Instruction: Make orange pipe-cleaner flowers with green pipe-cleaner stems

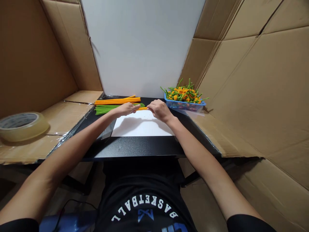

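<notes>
An orange pipe cleaner (143,108), which looks coiled, stretches between my two hands above a white sheet (145,127). My left hand (126,109) is closed on its left end, fingers pointing right. The other end is pinched by my right hand (159,110), its knuckles raised. Beyond my left hand lie a bundle of straight orange pipe cleaners (116,101) and a bundle of green ones (103,110). My fingers partly hide the coiled piece and the green bundle.
A blue basket (184,105) at the back right holds many orange and green pipe-cleaner pieces. A roll of clear tape (36,130) lies on cardboard at the left. Cardboard walls (260,90) flank the black table (135,147), with a white panel (145,48) behind it.
</notes>
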`<move>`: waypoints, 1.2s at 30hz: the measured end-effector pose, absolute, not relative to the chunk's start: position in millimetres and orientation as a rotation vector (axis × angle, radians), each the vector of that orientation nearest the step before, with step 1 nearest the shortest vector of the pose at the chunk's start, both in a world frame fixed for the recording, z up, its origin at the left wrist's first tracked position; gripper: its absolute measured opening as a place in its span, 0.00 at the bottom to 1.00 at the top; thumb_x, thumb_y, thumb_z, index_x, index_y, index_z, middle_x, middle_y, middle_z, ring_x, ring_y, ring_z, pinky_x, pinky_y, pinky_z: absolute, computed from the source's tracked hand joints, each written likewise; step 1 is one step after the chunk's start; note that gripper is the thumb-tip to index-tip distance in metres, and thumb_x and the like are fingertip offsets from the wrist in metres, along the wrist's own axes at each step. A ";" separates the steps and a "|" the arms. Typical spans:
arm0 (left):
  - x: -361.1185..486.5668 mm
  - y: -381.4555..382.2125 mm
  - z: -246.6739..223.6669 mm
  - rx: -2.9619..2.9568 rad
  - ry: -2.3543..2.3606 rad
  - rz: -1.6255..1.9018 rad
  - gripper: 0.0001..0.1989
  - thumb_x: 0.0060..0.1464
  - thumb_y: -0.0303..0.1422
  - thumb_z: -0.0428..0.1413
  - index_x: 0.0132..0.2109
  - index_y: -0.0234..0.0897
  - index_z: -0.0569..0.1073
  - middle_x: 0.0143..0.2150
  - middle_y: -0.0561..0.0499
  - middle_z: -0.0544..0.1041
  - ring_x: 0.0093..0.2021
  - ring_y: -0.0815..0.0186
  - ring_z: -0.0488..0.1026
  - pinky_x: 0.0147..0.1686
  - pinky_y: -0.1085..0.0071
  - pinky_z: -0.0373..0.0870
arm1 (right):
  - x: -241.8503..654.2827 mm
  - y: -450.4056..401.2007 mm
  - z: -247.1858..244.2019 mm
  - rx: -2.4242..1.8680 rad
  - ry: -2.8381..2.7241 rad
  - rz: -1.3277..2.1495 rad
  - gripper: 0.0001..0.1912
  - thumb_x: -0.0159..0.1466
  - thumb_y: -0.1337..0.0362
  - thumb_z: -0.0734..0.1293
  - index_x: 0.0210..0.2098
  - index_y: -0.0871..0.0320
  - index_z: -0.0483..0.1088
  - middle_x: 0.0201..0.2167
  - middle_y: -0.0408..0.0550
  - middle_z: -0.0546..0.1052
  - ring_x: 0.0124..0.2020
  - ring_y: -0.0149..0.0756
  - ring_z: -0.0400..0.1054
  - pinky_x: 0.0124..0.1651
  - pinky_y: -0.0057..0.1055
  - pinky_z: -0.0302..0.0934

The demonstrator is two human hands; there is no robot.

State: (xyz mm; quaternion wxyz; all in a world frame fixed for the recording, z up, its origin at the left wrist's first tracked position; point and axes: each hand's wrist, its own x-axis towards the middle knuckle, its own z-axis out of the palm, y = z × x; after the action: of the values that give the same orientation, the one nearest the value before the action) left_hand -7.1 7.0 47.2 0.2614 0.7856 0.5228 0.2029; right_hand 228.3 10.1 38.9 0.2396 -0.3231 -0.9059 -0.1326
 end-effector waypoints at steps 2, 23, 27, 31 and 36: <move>-8.4 9.0 44.0 2.228 1.373 0.515 0.31 0.61 0.58 0.45 0.23 0.39 0.68 0.18 0.53 0.62 0.18 0.70 0.57 0.22 0.70 0.54 | 228.4 13.4 35.0 -0.906 -2.480 -0.331 0.13 0.70 0.69 0.62 0.41 0.63 0.79 0.39 0.58 0.81 0.39 0.43 0.68 0.46 0.38 0.55; -34.9 27.0 27.0 3.395 1.285 0.455 0.20 0.71 0.39 0.44 0.43 0.35 0.78 0.44 0.42 0.80 0.49 0.58 0.75 0.50 0.64 0.66 | 253.0 33.0 22.3 -1.161 -2.292 0.181 0.07 0.64 0.67 0.68 0.37 0.60 0.80 0.34 0.51 0.82 0.33 0.34 0.70 0.38 0.29 0.57; -34.5 26.1 26.8 3.499 1.247 0.404 0.20 0.72 0.37 0.42 0.44 0.35 0.77 0.43 0.43 0.79 0.47 0.60 0.74 0.49 0.65 0.66 | 253.6 33.5 20.8 -1.158 -2.304 0.321 0.08 0.64 0.67 0.67 0.37 0.61 0.80 0.33 0.49 0.82 0.32 0.32 0.70 0.35 0.27 0.56; -34.7 27.5 24.9 3.542 1.219 0.351 0.17 0.71 0.34 0.44 0.45 0.34 0.76 0.43 0.44 0.78 0.45 0.61 0.74 0.47 0.66 0.66 | 254.3 33.3 19.6 -1.106 -2.254 0.519 0.09 0.62 0.66 0.67 0.35 0.62 0.79 0.28 0.48 0.80 0.29 0.32 0.71 0.35 0.27 0.59; -32.3 27.2 18.6 3.546 1.184 0.309 0.17 0.71 0.32 0.45 0.43 0.33 0.77 0.41 0.43 0.78 0.44 0.59 0.75 0.46 0.64 0.66 | 251.2 35.5 13.4 -1.002 -2.068 0.771 0.07 0.57 0.64 0.70 0.32 0.61 0.78 0.26 0.48 0.80 0.29 0.34 0.74 0.36 0.29 0.65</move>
State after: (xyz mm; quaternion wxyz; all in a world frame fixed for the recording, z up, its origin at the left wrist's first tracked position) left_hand -32.3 27.2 18.6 -0.2999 0.9018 0.3011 0.0785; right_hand 251.2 35.5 13.4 0.3513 -0.3869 -0.7988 0.2980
